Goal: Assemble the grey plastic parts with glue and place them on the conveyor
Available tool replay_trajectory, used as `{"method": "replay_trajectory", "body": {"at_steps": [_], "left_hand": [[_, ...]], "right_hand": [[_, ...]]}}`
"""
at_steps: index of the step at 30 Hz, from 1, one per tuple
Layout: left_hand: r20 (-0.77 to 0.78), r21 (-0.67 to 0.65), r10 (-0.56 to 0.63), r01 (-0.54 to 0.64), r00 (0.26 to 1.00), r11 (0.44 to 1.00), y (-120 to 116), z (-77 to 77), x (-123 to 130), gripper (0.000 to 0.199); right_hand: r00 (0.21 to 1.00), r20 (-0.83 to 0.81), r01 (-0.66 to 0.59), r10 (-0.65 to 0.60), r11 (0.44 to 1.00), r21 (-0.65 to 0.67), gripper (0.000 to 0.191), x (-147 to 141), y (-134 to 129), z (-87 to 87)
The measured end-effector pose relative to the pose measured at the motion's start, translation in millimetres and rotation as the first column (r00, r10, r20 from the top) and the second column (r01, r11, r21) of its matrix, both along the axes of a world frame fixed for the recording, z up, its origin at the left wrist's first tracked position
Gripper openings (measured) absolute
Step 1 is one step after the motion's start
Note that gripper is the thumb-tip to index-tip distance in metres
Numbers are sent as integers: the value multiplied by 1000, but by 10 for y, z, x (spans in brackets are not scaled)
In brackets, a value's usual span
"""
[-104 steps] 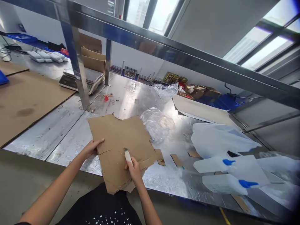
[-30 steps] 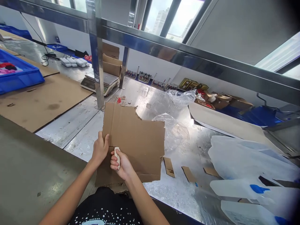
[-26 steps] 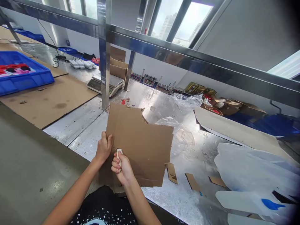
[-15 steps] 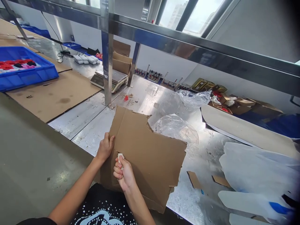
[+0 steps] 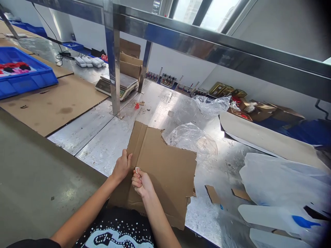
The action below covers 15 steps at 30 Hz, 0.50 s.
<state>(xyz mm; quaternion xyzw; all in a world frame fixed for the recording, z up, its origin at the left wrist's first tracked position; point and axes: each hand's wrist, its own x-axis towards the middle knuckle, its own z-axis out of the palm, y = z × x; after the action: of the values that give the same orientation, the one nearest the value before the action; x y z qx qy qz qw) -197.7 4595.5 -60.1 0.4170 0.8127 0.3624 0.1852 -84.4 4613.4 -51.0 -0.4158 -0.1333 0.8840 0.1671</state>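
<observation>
A large brown cardboard sheet (image 5: 165, 168) with torn, ragged edges lies across the front edge of the metal table, partly over my lap. My left hand (image 5: 122, 166) grips its left edge, the thumb on top and the other fingers hidden underneath. Just to the right, my right hand (image 5: 141, 182) is closed in a fist around a small white object (image 5: 137, 168), which touches the cardboard near a crease. Most of that object is hidden by my fingers.
Crumpled clear plastic (image 5: 191, 137) lies behind the cardboard. A scale (image 5: 124, 84) stands by a metal post (image 5: 115, 69). At the left is a blue tray (image 5: 28, 81); cardboard scraps (image 5: 212, 194) and white plastic sheets (image 5: 279, 182) lie at the right.
The cardboard's left part has bent along the crease, and its right edge has shifted left. Both hands have moved slightly right in view, still holding on.
</observation>
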Motion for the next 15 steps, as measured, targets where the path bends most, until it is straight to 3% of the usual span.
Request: {"method": "replay_trajectory", "body": {"at_steps": [5,10,12,15], "left_hand": [[50,-43,126,-124,991,991,-23,-199,-146,23],[101,-51,348,-345,932,937,-184,-326,-424,23],[134,-13,359,-360,924,933,-203,-315,-421,21],[214,52,286,-303,934,952,-161,-253,-323,15]], "right_hand": [[998,57,-15,11,997,74,27,18,-56,-65],[980,110,124,-163,947,296,32,682,260,231],[977,112,129,-180,924,361,32,849,366,359],[992,122,-14,-33,929,369,32,709,247,387]]}}
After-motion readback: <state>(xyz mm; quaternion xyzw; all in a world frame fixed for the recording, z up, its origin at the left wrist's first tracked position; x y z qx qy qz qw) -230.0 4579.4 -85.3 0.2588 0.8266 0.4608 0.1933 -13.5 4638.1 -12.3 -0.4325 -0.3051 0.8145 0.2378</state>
